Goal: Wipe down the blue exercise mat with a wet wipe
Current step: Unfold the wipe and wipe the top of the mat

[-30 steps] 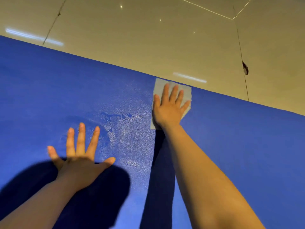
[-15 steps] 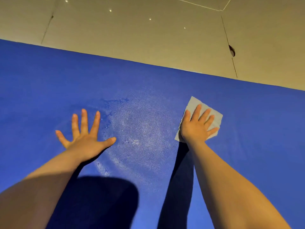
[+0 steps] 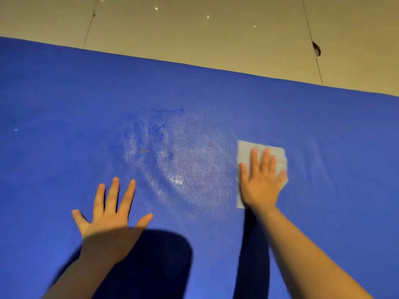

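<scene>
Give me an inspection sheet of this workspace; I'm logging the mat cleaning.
Surface: blue mat flat on the tiled floor, a wet shiny patch at its middle.
Job's things: wet wipe spread flat on the mat.
Clutter: a thin strand and a pale speck on the mat.
Hands: right hand presses flat on the wipe; left hand splayed on the mat.
Cables: nothing seen.
Surroundings: dark chip at a tile joint.

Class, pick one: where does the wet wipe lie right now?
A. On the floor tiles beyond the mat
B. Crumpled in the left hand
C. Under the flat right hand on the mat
C: the right hand presses the wet wipe flat against the blue mat.
</scene>
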`<state>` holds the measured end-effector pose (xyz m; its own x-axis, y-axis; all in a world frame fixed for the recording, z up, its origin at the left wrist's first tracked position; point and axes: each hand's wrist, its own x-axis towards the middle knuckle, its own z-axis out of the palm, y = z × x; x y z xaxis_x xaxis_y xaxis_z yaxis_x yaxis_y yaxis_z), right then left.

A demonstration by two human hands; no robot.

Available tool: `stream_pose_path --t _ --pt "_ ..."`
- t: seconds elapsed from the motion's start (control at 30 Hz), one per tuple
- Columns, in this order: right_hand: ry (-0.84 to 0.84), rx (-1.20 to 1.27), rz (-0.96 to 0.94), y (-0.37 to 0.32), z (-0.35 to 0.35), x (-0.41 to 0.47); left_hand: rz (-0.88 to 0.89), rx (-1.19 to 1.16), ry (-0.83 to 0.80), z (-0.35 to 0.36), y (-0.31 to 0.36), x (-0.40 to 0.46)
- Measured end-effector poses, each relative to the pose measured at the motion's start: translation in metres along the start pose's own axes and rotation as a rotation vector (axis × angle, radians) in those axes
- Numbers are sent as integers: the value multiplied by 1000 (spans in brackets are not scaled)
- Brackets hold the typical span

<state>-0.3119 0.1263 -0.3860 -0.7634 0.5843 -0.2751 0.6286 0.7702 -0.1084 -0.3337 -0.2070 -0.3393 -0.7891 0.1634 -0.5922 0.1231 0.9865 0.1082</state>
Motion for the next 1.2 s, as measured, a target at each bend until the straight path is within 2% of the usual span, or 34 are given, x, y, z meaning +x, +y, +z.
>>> stream_pose_path --t 0.1,0.2,0.33,0.43,0.5,0.53,0.6,0.7,0.8,0.9,0.97,1.0,1.07,1.2 --pt "-12 69 269 63 -16 -16 -170 -40 -47 11 -2 -10" --pt "-43 83 328 59 -10 -36 -128 -42 -100 12 1 -12" --pt "18 44 -21 -12 24 -74 -78 -85 -91 8 -3 -16" --pt "43 -11 -343 -56 42 -120 -12 -140 52 12 -11 -28" --pt "19 -51 -551 -59 49 -145 25 -207 158 19 -18 -40" --pt "24 -56 -595 -52 51 -150 33 -221 189 25 -22 -48" --pt "72 -42 -501 -28 54 -148 45 -164 182 40 -34 -60" --pt "96 -21 -138 27 47 -138 69 -79 135 58 -52 -61" --pt "53 17 98 90 33 -149 39 -45 92 62 -51 -57" --pt "59 24 165 114 30 -167 -7 -14 10 59 -42 -56" --pt "38 5 145 103 38 -175 -11 -9 1 59 -39 -57" --pt "41 -16 92 90 42 -179 -11 -12 12 61 -39 -57" --pt "71 -36 -145 55 49 -187 -7 -14 35 62 -39 -57" --pt "-44 -167 -851 2 55 -205 -6 3 28 64 -41 -55"
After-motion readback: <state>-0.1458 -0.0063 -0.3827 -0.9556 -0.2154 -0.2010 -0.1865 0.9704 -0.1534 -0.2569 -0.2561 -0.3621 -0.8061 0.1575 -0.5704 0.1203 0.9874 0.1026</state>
